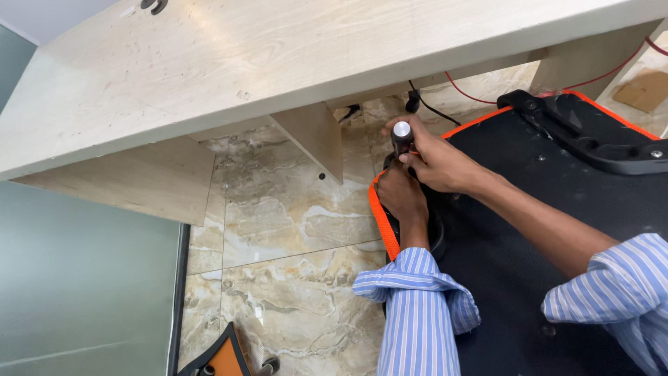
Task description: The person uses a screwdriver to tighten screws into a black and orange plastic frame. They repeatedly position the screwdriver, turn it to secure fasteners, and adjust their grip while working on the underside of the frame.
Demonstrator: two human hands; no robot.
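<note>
My right hand (437,161) grips a black tool handle with a round silver end cap (401,131), held upright at the front edge of an overturned black chair seat (529,230) with orange trim. Just below it, my left hand (401,197) is closed over the seat's edge near a black round part; what it grasps is hidden. Both arms wear rolled blue striped sleeves.
A pale wooden desk (229,63) spans the top, with panels and a bracket beneath. Red and black cables (459,92) hang under it. Marble floor tiles (278,230) lie below. A black armrest (591,139) sits at the right, an orange-black piece (223,356) at the bottom.
</note>
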